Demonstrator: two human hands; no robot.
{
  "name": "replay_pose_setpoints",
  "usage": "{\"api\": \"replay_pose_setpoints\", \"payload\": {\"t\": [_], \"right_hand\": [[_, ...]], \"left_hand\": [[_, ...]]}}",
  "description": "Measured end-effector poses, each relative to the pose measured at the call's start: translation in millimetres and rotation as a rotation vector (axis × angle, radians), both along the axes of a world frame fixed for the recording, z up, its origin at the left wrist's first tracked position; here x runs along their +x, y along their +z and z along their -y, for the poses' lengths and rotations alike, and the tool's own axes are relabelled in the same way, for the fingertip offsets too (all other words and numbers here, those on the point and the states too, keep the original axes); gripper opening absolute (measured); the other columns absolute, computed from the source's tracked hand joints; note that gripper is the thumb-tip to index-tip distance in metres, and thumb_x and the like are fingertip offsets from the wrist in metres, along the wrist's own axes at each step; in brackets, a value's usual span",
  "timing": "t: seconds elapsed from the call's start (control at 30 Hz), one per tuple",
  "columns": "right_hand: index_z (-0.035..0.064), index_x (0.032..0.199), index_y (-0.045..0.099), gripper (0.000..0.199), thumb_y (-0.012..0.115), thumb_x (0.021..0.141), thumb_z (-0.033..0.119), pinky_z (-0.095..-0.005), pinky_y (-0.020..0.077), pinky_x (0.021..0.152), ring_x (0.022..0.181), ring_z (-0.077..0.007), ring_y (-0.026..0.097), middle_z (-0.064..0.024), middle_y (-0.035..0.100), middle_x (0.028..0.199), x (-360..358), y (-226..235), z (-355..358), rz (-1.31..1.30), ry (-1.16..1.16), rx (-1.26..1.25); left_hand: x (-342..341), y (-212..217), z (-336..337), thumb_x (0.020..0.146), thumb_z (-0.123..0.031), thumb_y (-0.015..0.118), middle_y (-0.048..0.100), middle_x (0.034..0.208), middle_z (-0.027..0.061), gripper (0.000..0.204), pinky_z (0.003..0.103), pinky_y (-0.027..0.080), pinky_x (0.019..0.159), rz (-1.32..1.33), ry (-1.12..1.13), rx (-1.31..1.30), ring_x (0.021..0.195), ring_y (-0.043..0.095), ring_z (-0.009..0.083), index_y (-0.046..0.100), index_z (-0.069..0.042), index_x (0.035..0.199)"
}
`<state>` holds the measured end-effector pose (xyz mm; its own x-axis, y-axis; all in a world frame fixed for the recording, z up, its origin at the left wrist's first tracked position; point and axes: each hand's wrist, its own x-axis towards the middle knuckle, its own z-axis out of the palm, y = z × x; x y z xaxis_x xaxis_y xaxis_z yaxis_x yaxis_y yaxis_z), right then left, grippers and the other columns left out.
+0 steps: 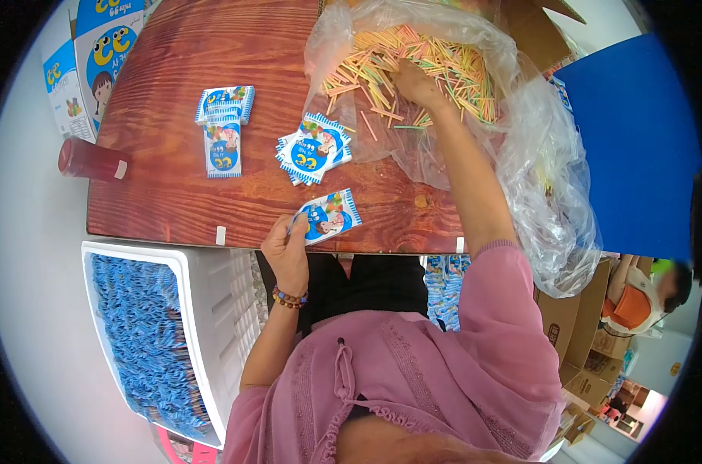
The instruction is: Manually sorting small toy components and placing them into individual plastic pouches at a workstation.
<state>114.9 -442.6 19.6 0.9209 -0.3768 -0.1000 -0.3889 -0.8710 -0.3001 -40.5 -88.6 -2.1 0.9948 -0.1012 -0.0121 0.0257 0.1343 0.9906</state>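
Note:
My left hand (287, 246) pinches one end of a small blue-and-white printed packet (334, 219) at the table's near edge. My right arm reaches far across, and my right hand (416, 83) is down in a heap of thin pastel-coloured sticks (463, 73). Its fingers are curled in among the sticks, their tips partly hidden. The heap, mostly yellow with pink and green, lies on a clear plastic bag (409, 158). Just beyond my left hand is a loose stack of similar packets (310, 151).
Further left lie more packets (224, 147) on the reddish wooden table (165, 193). A red-brown jar (92, 159) sits by its left edge. Below stands a white foam box (184, 286) full of blue packets. At right are a blue panel (629, 147), cartons (571, 325) and another person (633, 301).

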Motion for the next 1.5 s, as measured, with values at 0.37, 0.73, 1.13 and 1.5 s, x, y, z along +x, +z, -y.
{"api": "replay_pose_setpoints", "payload": {"t": [0.37, 0.73, 1.13, 1.5], "right_hand": [[-0.0034, 0.109, 0.052, 0.037, 0.050, 0.090, 0.028, -0.0438, 0.0435, 0.088, 0.099, -0.0389, 0.060, -0.0244, 0.064, 0.102, -10.7, 3.1, -5.9, 0.049, -0.003, 0.054], [-0.0056, 0.107, 0.056, 0.033, 0.040, 0.090, 0.018, -0.0436, 0.0475, 0.084, 0.099, -0.0390, 0.062, -0.0292, 0.062, 0.104, 4.7, 5.7, -36.5, -0.053, 0.130, -0.118], [-0.0045, 0.095, 0.053, 0.022, 0.058, 0.090, 0.017, -0.0271, 0.0479, 0.067, 0.071, -0.0150, 0.059, -0.0098, 0.063, 0.078, -26.7, -17.5, 8.2, 0.448, -0.076, 0.791], [0.0027, 0.102, 0.057, 0.013, 0.053, 0.095, 0.014, -0.0268, 0.0432, 0.083, 0.087, -0.0120, 0.058, -0.0033, 0.065, 0.089, -63.1, -19.3, -12.5, 0.825, -0.018, 0.913]], "left_hand": [[-0.4, -0.7, 0.6, 0.092, -0.009, 0.059, 0.063, 0.084, -0.0015, 0.017, 0.018, 0.044, 0.064, -0.007, 0.003, 0.029, 0.073, 0.052, 0.0014, 0.067, 0.005, 0.098], [-0.2, 3.7, -0.9, 0.091, -0.008, 0.060, 0.064, 0.086, -0.0012, 0.018, 0.018, 0.044, 0.065, -0.011, 0.004, 0.008, 0.074, 0.054, 0.0015, 0.067, 0.006, 0.099], [0.3, -4.1, -0.4, 0.091, -0.008, 0.060, 0.065, 0.087, -0.0004, 0.017, 0.018, 0.045, 0.065, -0.017, 0.013, -0.001, 0.074, 0.054, 0.0017, 0.067, 0.006, 0.099], [-0.9, 6.6, 4.4, 0.090, -0.007, 0.062, 0.062, 0.083, -0.0018, 0.013, 0.018, 0.044, 0.067, -0.069, 0.036, 0.019, 0.076, 0.052, 0.0022, 0.066, 0.005, 0.094]]}}
